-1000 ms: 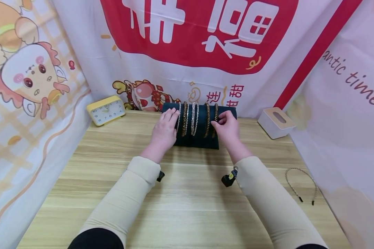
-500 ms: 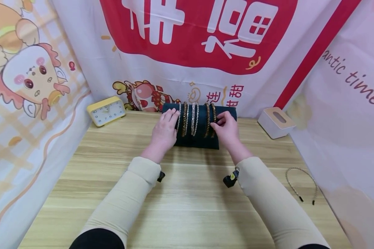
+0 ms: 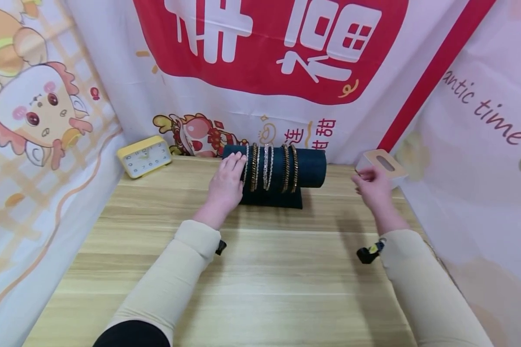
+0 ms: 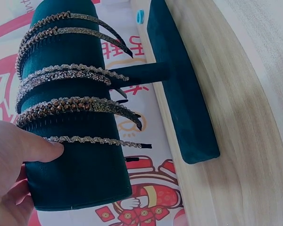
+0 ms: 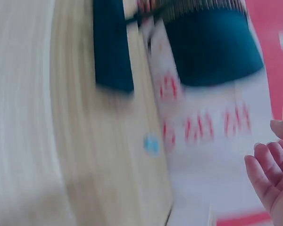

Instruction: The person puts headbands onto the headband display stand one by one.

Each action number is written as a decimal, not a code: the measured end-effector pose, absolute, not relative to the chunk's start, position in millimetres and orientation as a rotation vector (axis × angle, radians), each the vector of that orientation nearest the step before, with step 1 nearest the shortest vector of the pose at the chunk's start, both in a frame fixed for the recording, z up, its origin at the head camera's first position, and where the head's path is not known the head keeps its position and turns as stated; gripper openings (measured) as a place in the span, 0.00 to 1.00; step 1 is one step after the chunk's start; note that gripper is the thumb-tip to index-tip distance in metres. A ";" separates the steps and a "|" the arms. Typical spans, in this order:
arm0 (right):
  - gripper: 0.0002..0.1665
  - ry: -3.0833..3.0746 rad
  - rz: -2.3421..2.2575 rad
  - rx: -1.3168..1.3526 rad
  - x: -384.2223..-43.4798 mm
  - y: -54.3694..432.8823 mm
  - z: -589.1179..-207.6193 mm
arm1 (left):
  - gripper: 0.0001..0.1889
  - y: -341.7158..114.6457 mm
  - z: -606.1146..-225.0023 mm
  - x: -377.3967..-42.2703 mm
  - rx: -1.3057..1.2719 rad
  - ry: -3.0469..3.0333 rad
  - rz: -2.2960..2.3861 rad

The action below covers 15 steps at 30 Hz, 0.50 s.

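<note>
A dark teal velvet roll stand (image 3: 311, 166) carries several headbands, spaced along its roll. Two gold-brown headbands (image 3: 290, 168) sit side by side right of the middle, silvery beaded ones (image 3: 267, 168) near the centre, another gold-brown one (image 3: 253, 168) further left. My left hand (image 3: 227, 183) grips the roll's left end; in the left wrist view its thumb lies along the front, right at a thin silvery headband (image 4: 94, 140), with the other fingers partly hidden behind. My right hand (image 3: 375, 188) is in the air right of the stand, fingers loosely bent, holding nothing.
A yellow alarm clock (image 3: 144, 156) stands at the back left of the wooden table (image 3: 260, 279). The tissue box (image 3: 392, 168) at the back right is partly covered by my right hand. Printed cloth (image 3: 260, 106) hangs behind and at both sides.
My right hand has left the rightmost gold-brown headband, which moved left close to its neighbour, and swung right. My right sleeve now covers the loose headband on the table. The left hand stays put.
</note>
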State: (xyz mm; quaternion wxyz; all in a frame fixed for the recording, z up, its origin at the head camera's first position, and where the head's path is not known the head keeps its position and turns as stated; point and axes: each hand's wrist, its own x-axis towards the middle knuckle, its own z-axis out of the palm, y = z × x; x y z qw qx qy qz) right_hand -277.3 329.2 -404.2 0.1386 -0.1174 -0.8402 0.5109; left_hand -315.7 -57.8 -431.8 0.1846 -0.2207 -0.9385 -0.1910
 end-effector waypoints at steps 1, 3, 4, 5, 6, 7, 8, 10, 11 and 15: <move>0.20 -2.426 1.461 -0.389 -273.3 344.9 -407.3 | 0.34 -58.1 -432.1 -315.8 -0.623 -2.645 -0.538; 0.19 -2.416 1.431 -0.478 -264.0 376.5 -416.4 | 0.35 -58.4 -432.1 -315.7 -0.623 -2.647 -0.535; 0.19 -2.432 1.407 -0.519 -258.4 392.0 -422.0 | 0.35 -58.8 -431.9 -315.4 -0.623 -2.649 -0.533; 0.19 -2.457 1.386 -0.553 -252.2 406.9 -428.5 | 0.35 -59.0 -431.6 -315.1 -0.624 -2.652 -0.532; 0.18 -2.491 1.352 -0.593 -245.7 420.5 -435.2 | 0.35 -59.2 -431.2 -314.8 -0.626 -2.654 -0.529; 0.18 -2.546 1.307 -0.617 -238.7 433.5 -442.6 | 0.35 -59.4 -430.8 -314.7 -0.624 -2.655 -0.520; 0.18 -2.610 1.249 -0.622 -232.1 446.0 -450.4 | 0.35 -59.6 -430.5 -314.6 -0.623 -2.657 -0.511; 0.20 -2.747 1.121 -0.616 -218.5 466.6 -464.5 | 0.35 -59.7 -429.7 -314.6 -0.627 -2.658 -0.497; 0.21 -2.811 1.060 -0.602 -212.1 474.8 -470.3 | 0.35 -59.7 -429.4 -314.8 -0.630 -2.658 -0.490; 0.27 -3.014 0.858 -0.496 -191.8 496.7 -487.1 | 0.35 -59.0 -429.3 -315.6 -0.644 -2.656 -0.472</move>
